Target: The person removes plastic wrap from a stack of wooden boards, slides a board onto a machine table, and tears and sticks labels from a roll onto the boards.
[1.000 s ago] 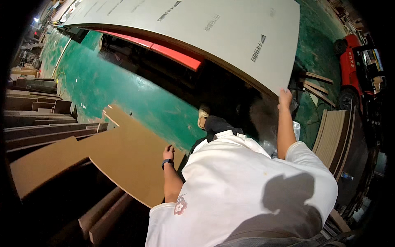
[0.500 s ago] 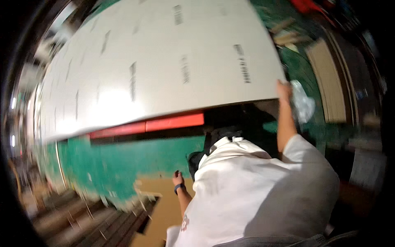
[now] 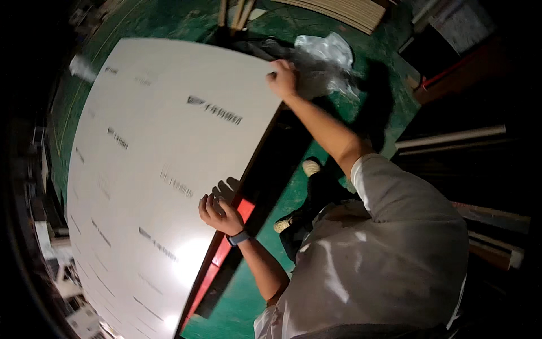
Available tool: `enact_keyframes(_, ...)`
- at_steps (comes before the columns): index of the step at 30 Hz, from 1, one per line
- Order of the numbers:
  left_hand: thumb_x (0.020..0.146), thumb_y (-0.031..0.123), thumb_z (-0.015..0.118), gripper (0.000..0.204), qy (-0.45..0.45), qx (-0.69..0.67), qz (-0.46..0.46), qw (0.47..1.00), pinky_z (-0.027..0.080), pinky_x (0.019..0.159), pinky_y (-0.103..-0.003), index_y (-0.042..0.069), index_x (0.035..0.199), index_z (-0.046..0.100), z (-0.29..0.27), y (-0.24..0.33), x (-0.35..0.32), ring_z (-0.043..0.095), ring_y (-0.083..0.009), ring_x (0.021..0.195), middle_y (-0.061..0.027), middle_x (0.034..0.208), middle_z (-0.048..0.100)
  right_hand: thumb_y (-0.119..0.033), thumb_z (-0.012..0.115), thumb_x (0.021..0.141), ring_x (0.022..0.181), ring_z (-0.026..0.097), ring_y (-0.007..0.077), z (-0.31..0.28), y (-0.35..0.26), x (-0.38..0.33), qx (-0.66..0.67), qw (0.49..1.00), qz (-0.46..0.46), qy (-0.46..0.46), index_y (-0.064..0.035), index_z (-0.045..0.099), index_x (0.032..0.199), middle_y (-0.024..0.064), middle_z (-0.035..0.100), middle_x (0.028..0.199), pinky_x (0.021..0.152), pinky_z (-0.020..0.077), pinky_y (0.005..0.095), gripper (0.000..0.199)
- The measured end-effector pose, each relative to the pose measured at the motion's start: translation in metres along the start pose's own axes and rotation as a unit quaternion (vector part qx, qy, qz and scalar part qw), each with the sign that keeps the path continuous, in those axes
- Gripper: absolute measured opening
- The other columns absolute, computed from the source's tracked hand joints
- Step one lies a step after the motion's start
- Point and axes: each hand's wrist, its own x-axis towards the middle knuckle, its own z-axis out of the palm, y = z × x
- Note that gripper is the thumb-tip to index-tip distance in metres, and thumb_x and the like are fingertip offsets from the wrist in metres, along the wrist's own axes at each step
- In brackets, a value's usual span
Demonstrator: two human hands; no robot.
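A large white board (image 3: pixel 152 141) with rows of printed marks lies flat, raised above the floor. At its corner ahead of me, my right hand (image 3: pixel 282 79) is closed around the edge, fingers curled on the top face. My left hand (image 3: pixel 221 216), with a dark band (image 3: pixel 238 238) on the wrist, hovers at the near long edge. Its fingers are apart and loosely bent, and they cast a shadow on the board. Whether the left palm touches the edge I cannot tell. Red beams (image 3: pixel 210 277) show beneath that edge.
Crumpled clear plastic (image 3: pixel 327 56) lies beside the board's corner. Beyond it are a stack of long boards (image 3: pixel 339 12) and some wooden strips (image 3: pixel 240 14) on the green floor (image 3: pixel 186 20). Dark shelving with pale strips (image 3: pixel 451 137) stands to my right.
My view has turned right, so the board now slants down the left side. My left hand has risen from beside my body to the board's edge. The right hand still holds the corner.
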Motion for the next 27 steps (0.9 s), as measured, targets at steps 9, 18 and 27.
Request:
enact_keyframes(9, 0.088, 0.04, 0.051, 0.033, 0.09, 0.291, -0.104, 0.947, 0.045, 0.072, -0.046, 0.013, 0.088, 0.069, 0.092, 0.017, 0.001, 0.06, -0.0279, 0.087, -0.0031, 0.094, 0.067, -0.029, 0.063, 0.074, 0.108, 0.053, 0.0256, -0.041, -0.004, -0.013, 0.155, 0.938, -0.261, -0.168, -0.0096, 0.061, 0.098, 0.0077, 0.059, 0.11, 0.096, 0.0343, 0.0454, 0.031)
enact_keyframes(18, 0.087, 0.032, 0.043, 0.033, 0.103, 0.342, -0.092, 0.929, 0.045, 0.076, -0.044, 0.012, 0.087, 0.069, 0.126, 0.044, 0.015, 0.06, -0.0283, 0.088, -0.0026, 0.092, 0.068, -0.027, 0.059, 0.067, 0.112, 0.051, 0.0256, -0.033, -0.007, -0.017, 0.113, 0.957, -0.221, -0.148, -0.0079, 0.061, 0.09, 0.0096, 0.057, 0.112, 0.083, 0.0381, 0.0457, 0.03)
enact_keyframes(27, 0.087, 0.04, 0.048, 0.035, 0.033, 0.352, -0.145, 0.924, 0.044, 0.077, -0.049, 0.013, 0.094, 0.069, 0.12, 0.035, 0.015, 0.058, -0.0318, 0.093, -0.0082, 0.101, 0.065, -0.023, 0.061, 0.068, 0.112, 0.047, 0.0267, -0.023, -0.004, -0.01, 0.152, 0.947, -0.177, -0.222, -0.0075, 0.06, 0.088, 0.0091, 0.055, 0.11, 0.092, 0.0321, 0.049, 0.025)
